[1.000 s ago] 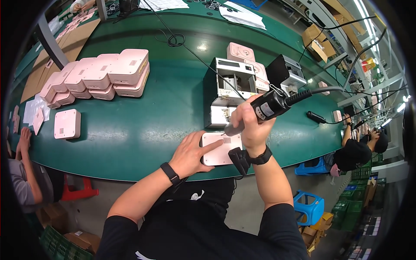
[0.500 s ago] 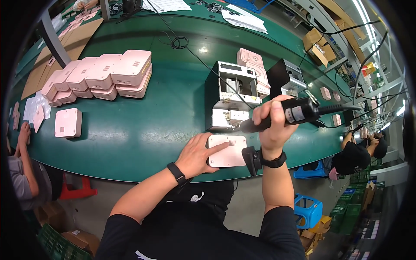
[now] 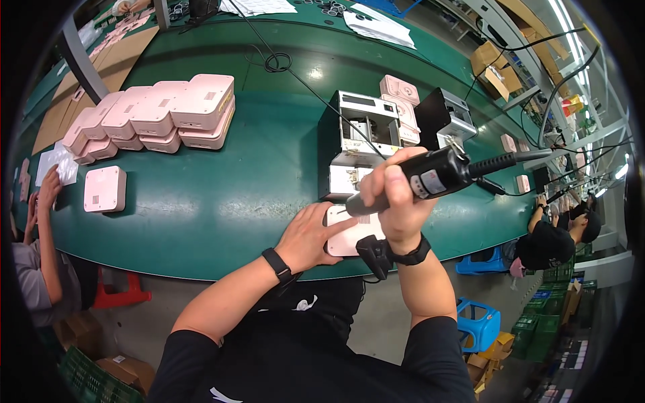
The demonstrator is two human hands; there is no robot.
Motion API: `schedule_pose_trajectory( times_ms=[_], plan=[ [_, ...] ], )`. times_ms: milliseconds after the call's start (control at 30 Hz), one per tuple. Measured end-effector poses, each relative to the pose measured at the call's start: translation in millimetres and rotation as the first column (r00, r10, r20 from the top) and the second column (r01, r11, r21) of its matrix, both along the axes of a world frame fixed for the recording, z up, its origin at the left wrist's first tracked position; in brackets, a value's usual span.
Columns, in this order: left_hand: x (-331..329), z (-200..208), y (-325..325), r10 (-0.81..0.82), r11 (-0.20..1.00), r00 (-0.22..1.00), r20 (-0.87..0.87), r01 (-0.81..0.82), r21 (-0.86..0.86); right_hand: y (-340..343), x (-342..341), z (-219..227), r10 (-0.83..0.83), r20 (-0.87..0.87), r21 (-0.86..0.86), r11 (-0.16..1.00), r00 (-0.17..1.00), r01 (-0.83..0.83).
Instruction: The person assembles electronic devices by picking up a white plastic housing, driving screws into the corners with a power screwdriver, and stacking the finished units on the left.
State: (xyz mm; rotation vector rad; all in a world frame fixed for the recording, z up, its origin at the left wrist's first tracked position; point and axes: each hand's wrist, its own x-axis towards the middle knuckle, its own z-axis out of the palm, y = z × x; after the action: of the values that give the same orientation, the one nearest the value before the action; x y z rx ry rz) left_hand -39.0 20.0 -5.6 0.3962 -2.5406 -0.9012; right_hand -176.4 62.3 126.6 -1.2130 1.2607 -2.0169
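On the green table in front of me lies a pale pink plastic box (image 3: 346, 244) with rounded corners and a small grille on top. My left hand (image 3: 306, 236) grips its left side, index finger stretched across the top. In my right hand (image 3: 404, 205) is a black and grey electric screwdriver (image 3: 433, 176), fingers wrapped round its body. It is tilted, its thin bit pointing down at the box's far left part. Whether the bit touches a screw is too small to tell. My right hand and wrist hide the box's right end.
Just beyond stands a black and silver screw feeder (image 3: 368, 127), with another device (image 3: 449, 117) to its right. Pink boxes (image 3: 201, 101) are stacked at the left; a single one (image 3: 105, 189) lies nearer. Co-workers sit at both sides. A cable (image 3: 316, 101) hangs across the table.
My right hand has brought the screwdriver from the screw feeder's front left and nearer, over the box. My left hand stays on the box. The left co-worker's hand has reached up to a white bag.
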Motion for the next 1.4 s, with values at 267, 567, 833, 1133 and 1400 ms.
schedule_pose_trajectory(
  times_ms=[267, 567, 833, 1133, 1400],
  plan=[
    [0, -6, 0, -0.001, 1.000, 0.999, -0.036, 0.002, 0.012, -12, 0, -37, 0.007, -0.165, 0.075, 0.997, 0.986, 0.006],
    [2, -8, 1, 0.004, 1.000, 0.999, -0.054, -0.005, -0.003, -11, 1, -41, 0.000, -0.271, 0.069, 0.997, 0.963, 0.019],
    [29, 15, -19, 0.023, 1.000, 0.996, 0.083, -0.023, -0.002, 12, -21, 8, -0.084, -0.051, -0.082, 0.993, 0.995, 0.079],
    [28, 17, -28, 0.038, 0.999, 0.995, 0.097, -0.039, -0.002, -7, -42, 8, -0.196, -0.121, -0.001, 0.980, 0.973, 0.198],
    [28, 12, -31, 0.047, 0.999, 0.994, 0.096, -0.046, -0.013, 45, -33, 10, -0.073, -0.003, 0.045, 0.996, 0.997, 0.073]
  ],
)
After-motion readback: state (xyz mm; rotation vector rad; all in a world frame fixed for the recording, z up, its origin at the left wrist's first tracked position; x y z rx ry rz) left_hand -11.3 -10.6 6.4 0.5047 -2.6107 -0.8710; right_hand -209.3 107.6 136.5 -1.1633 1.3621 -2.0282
